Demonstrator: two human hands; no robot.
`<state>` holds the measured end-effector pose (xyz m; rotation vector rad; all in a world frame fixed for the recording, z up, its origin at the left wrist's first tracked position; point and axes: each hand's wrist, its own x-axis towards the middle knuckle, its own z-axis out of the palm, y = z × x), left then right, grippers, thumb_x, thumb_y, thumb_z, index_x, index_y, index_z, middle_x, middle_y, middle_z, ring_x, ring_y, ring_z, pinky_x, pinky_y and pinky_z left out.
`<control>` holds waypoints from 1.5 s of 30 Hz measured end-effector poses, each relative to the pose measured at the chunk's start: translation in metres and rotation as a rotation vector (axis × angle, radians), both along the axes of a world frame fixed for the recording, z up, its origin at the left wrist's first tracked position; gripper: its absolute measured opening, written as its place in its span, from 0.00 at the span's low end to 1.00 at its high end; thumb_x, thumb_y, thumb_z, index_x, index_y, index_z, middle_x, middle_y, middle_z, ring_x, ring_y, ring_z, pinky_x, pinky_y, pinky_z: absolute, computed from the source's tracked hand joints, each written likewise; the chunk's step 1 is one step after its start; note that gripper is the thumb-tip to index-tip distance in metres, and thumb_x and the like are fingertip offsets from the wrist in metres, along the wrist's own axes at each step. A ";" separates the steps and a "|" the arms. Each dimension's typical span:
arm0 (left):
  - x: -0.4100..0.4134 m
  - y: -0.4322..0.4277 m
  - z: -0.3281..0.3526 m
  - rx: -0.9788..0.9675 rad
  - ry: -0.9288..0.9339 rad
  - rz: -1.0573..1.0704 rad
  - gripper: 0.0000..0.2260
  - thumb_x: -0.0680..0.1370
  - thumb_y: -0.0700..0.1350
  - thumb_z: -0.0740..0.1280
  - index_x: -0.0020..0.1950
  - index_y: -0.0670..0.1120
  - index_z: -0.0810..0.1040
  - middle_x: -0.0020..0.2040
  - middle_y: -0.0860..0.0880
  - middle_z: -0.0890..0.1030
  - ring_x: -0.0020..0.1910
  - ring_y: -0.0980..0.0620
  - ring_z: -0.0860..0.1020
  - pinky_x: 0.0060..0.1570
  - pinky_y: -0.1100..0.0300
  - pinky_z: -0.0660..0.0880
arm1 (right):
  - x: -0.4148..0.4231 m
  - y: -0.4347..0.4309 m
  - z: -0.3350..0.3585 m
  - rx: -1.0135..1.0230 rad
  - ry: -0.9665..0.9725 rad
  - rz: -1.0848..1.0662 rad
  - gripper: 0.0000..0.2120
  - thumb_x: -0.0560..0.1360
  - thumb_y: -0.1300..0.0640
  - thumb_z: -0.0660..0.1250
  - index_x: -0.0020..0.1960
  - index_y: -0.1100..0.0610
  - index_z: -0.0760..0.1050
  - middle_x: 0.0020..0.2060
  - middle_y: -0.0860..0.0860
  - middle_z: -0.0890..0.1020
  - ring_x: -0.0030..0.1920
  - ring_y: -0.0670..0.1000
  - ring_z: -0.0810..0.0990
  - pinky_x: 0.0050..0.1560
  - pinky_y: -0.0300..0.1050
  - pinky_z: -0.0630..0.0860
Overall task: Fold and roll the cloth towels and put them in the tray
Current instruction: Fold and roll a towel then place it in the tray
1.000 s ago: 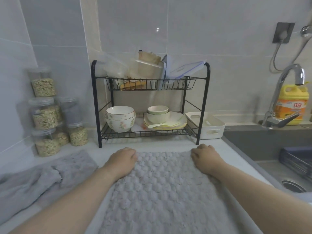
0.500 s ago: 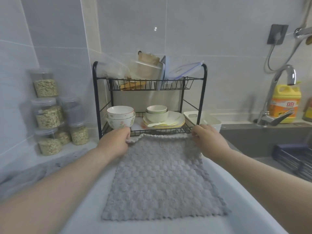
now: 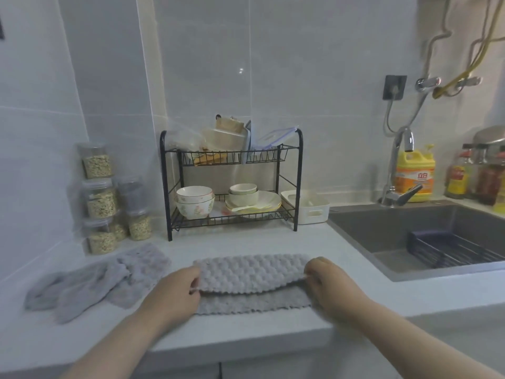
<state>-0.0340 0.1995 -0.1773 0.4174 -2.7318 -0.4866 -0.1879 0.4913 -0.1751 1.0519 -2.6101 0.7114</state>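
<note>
The table [image 3: 246,332] is a pale kitchen counter, with a dark sink [image 3: 363,231] set into it at the right. At the back stands a black wire dish rack [image 3: 300,187] with bowls and plates.

The grey towel [image 3: 250,274] lies flat on the table in front of the person, doubled over on itself. Its long axis runs left to right, parallel to the front edge of the table. The upper layer does not cover the near part, so a narrow strip of the lower layer shows toward the person. A second towel [image 3: 90,280] lies crumpled at the left, apart from the first one.

The white tray [image 3: 314,212] stands beyond the grey towel and to the right, just beside the right leg of the rack. I judge it is nearer to the right hand, so the finished roll would travel forward and right.

The left hand [image 3: 175,291] has its grip closed on the left end of the upper layer, thumb and fingers pinching the edge. The right hand [image 3: 330,285] pinches the right end in the same way. The towel lies between the two grips. The fold looks not yet aligned, and the rolling is not begun.

The yellow detergent bottle [image 3: 415,173] behind the tap has a red mark with two white Chinese characters. They look like 立白, but they are too small to be sure. The jars at the far right also have labels, but I cannot read them.
</note>
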 end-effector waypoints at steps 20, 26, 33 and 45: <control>0.018 0.003 -0.006 -0.217 0.078 -0.186 0.11 0.66 0.52 0.58 0.29 0.47 0.62 0.41 0.55 0.69 0.46 0.54 0.65 0.45 0.66 0.61 | 0.005 -0.001 -0.006 0.198 -0.054 0.050 0.09 0.64 0.54 0.60 0.31 0.50 0.59 0.43 0.45 0.69 0.47 0.50 0.66 0.44 0.31 0.61; 0.015 0.007 -0.001 0.012 0.044 -0.153 0.17 0.77 0.63 0.58 0.65 0.63 0.65 0.71 0.66 0.58 0.72 0.64 0.55 0.70 0.60 0.59 | 0.011 0.003 -0.002 0.021 0.041 -0.018 0.26 0.69 0.37 0.47 0.57 0.49 0.73 0.62 0.44 0.72 0.64 0.49 0.68 0.62 0.40 0.61; 0.001 0.000 -0.006 -0.134 -0.332 -0.184 0.50 0.59 0.82 0.44 0.77 0.61 0.41 0.77 0.61 0.40 0.75 0.60 0.39 0.75 0.54 0.41 | 0.011 -0.041 0.013 0.481 -0.060 -0.004 0.29 0.79 0.37 0.47 0.77 0.46 0.50 0.78 0.49 0.49 0.78 0.50 0.45 0.76 0.58 0.44; -0.002 -0.001 -0.009 0.081 -0.198 -0.070 0.33 0.78 0.63 0.56 0.79 0.55 0.46 0.79 0.56 0.45 0.77 0.58 0.42 0.75 0.56 0.45 | -0.003 -0.041 0.010 0.239 -0.271 -0.423 0.18 0.75 0.45 0.57 0.55 0.57 0.71 0.52 0.57 0.77 0.55 0.59 0.74 0.51 0.47 0.70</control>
